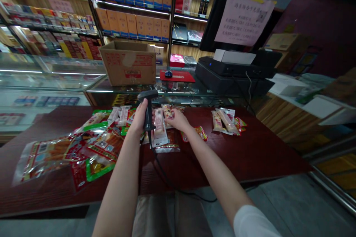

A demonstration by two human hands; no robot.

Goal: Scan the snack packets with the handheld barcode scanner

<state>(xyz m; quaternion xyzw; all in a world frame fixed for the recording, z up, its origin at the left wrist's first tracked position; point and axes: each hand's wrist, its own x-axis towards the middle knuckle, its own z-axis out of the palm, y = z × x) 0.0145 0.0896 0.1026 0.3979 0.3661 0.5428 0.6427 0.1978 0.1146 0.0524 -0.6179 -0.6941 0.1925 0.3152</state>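
Black barcode scanner (148, 109) upright over table; pale snack packet (168, 112) lifted beside it.

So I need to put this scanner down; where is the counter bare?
Bare wood lies right of the small packet pile, and along the near edge of the counter. The left, under the big snack packets, is crowded, as is the spot around both hands.

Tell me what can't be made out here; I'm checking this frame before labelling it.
- Head view: print on the snack packs is too small and blurred.
- Right hand hides most of the pack under it.
- Left hand hides the scanner grip.
- Sign text is too small.
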